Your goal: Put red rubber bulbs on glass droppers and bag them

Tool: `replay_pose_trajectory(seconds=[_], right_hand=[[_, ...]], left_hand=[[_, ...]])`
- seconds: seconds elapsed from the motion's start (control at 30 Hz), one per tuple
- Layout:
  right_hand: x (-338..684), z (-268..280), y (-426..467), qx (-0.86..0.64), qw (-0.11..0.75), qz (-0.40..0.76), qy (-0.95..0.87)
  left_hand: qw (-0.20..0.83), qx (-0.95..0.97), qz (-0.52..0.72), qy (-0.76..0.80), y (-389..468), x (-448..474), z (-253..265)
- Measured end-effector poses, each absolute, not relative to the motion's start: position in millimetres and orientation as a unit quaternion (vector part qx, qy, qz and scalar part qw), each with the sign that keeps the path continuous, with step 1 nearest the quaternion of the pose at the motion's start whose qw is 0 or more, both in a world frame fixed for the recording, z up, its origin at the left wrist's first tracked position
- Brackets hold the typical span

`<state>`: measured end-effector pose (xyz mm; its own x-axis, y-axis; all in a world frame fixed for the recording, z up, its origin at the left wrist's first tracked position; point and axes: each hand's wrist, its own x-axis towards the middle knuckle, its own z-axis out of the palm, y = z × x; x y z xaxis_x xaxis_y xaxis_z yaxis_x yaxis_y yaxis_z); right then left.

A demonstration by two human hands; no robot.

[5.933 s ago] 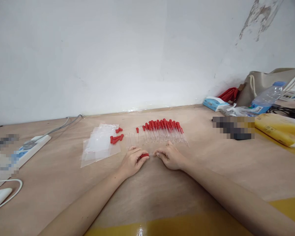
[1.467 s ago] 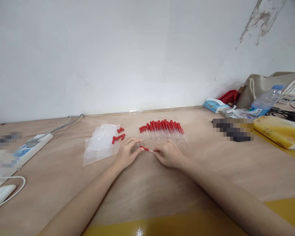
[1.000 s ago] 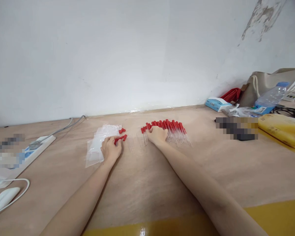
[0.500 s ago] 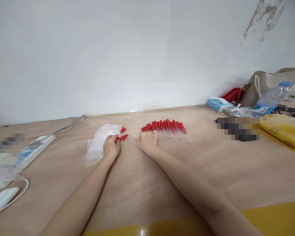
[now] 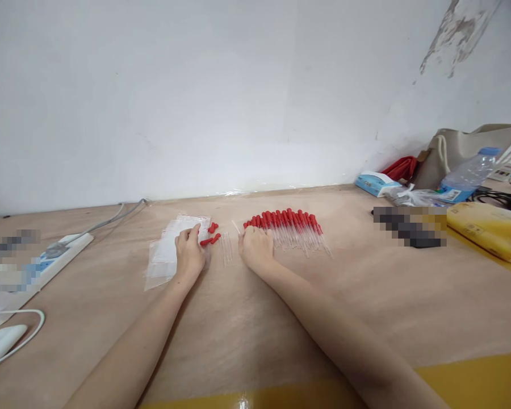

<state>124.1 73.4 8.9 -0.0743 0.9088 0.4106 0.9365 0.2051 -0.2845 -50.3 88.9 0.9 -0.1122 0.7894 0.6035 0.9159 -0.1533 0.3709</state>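
My right hand (image 5: 256,247) pinches a thin clear glass tube (image 5: 235,226), whose upper end sticks out tilted to the left. Just right of it lies a row of droppers (image 5: 296,227), clear tubes capped with red rubber bulbs. Left of that hand, several bare glass tubes (image 5: 226,250) lie side by side. My left hand (image 5: 190,253) rests over clear plastic bags (image 5: 164,250), thumb and index finger apart. A red rubber bulb (image 5: 206,241) lies by its fingertips, with more loose red bulbs (image 5: 213,227) just beyond.
A power strip (image 5: 68,258) with a grey cable stands at the left, a white charger-like device (image 5: 3,345) nearer me. Along the right are a tissue pack (image 5: 377,184), a plastic bottle (image 5: 470,170), a yellow package (image 5: 489,227), a bag (image 5: 460,142) and a blurred dark object (image 5: 409,227).
My right hand has lifted one end of a glass tube from the bare ones. The left index finger has moved up and away from the red bulb.
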Motion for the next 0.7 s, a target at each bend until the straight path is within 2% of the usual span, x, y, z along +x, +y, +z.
replay_pose_trajectory(seconds=[0.13,0.23,0.33,0.53,0.7], right_hand=[[161,-2,58,-0.556,0.372,-0.004,-0.743],[195,-14,42,-0.475,0.397,0.016,-0.785],[222,-20,28,-0.430,0.391,0.002,-0.814],[234,-15,13,-0.438,0.399,0.034,-0.805],[229,-14,11,-0.428,0.388,0.037,-0.816]], left_hand=[[0.046,-0.676,-0.448,-0.583,86,-40,4],[-0.068,-0.688,-0.484,-0.537,81,-25,2],[-0.199,-0.696,-0.495,-0.480,70,-5,-3],[-0.363,-0.669,-0.475,-0.441,41,20,-13],[-0.421,-0.649,-0.471,-0.425,36,23,-16]])
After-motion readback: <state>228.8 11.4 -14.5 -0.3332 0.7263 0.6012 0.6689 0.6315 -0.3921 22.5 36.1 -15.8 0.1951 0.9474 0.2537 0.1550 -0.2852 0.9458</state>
